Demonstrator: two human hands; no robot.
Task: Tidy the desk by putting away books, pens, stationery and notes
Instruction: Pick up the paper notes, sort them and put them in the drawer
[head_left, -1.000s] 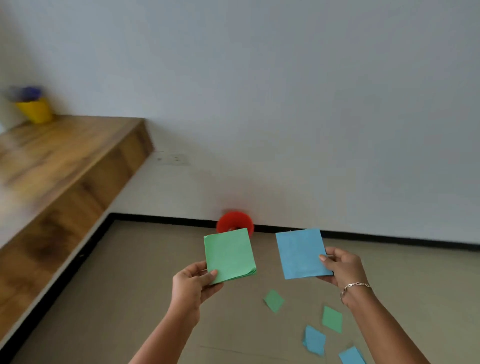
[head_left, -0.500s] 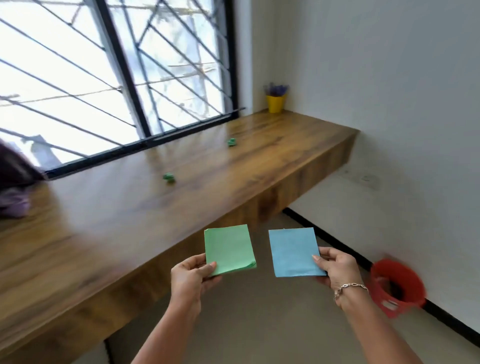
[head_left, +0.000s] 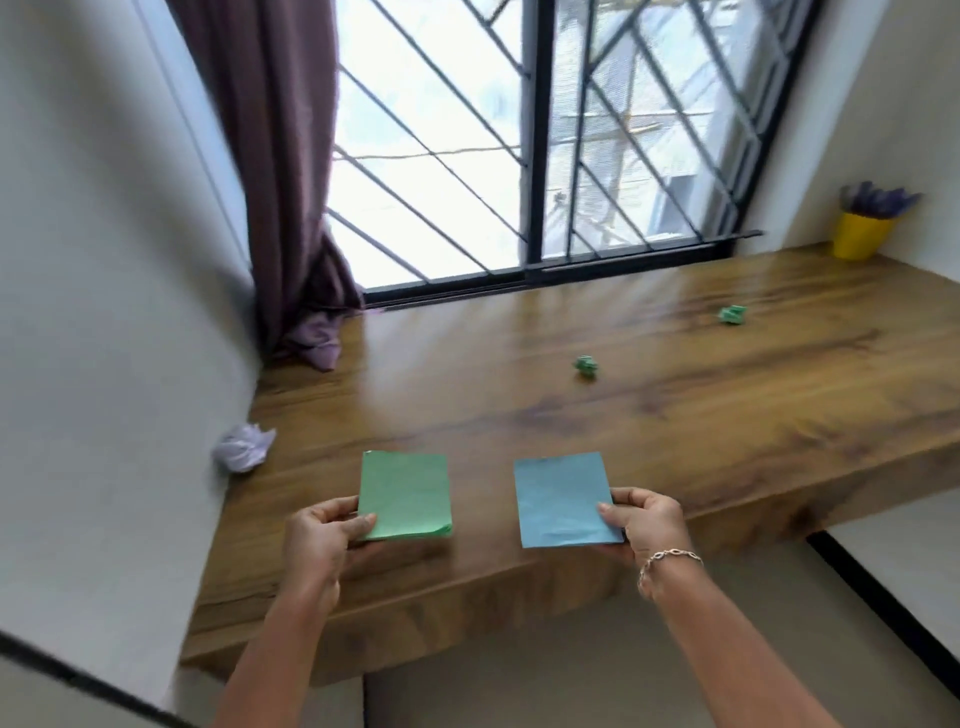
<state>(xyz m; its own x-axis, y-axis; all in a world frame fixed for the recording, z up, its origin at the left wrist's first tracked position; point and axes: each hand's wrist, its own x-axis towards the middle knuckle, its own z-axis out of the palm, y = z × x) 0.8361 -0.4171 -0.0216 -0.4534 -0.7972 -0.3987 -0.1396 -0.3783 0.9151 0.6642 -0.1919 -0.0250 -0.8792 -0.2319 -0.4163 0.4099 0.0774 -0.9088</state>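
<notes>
Two flat stacks: green notes (head_left: 405, 491), blue notes (head_left: 561, 493)

This looks like a room in a home. A wall-mounted wooden desk (head_left: 519, 405) runs beneath a grilled window (head_left: 519, 156), a mauve curtain (head_left: 280, 156) hangs above and to the left of the left hand (head_left: 317, 535), and a yellow flowerpot (head_left: 860, 236) stands far beyond the right hand (head_left: 649, 525).

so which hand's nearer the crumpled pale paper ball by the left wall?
Left. The left hand, holding green notes, sits just right of the paper ball; the right hand, holding blue notes, is farther right.
</notes>
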